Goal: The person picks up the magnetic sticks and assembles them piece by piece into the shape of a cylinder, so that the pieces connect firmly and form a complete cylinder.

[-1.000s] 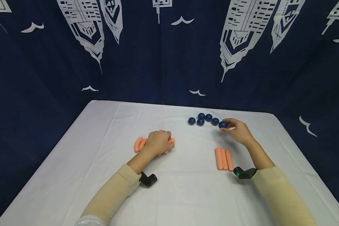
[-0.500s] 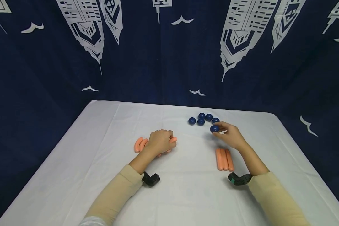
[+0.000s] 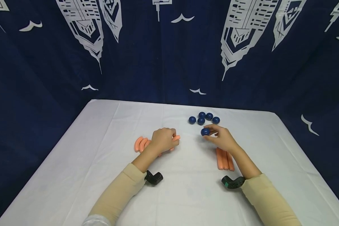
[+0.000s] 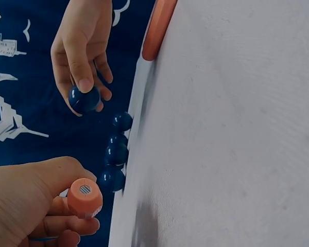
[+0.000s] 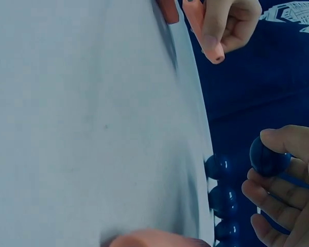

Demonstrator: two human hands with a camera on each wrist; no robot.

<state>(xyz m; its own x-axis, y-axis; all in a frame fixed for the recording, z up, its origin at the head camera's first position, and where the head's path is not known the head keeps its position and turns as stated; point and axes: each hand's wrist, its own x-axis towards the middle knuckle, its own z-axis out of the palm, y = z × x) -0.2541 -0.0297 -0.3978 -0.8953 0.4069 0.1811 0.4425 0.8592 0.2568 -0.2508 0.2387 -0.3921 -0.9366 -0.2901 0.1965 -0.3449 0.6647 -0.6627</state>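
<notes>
My left hand (image 3: 165, 138) pinches an orange rod (image 4: 85, 198); its round end, marked with a striped disc, faces the left wrist camera. In the right wrist view this rod slants down past my thumb. Beneath that hand lie several curved orange rods (image 3: 138, 144), partly hidden by it. To the right, my right hand (image 3: 222, 138) holds a dark blue ball (image 3: 205, 132) between thumb and fingertips, raised over the table. A gap separates the ball from the rod in my left hand. Just behind it sit several matching blue balls (image 3: 201, 121).
Straight orange rods (image 3: 224, 160) lie side by side under my right forearm. A white cloth covers the table (image 3: 183, 194). Behind its far edge hangs a navy curtain (image 3: 141, 69) with white building prints. Black wrist devices (image 3: 233, 182) jut from both sleeves.
My right hand has carried the blue ball leftward and nearer to me, away from the other balls. My left hand with its orange rod has shifted slightly right, closing the distance between the hands.
</notes>
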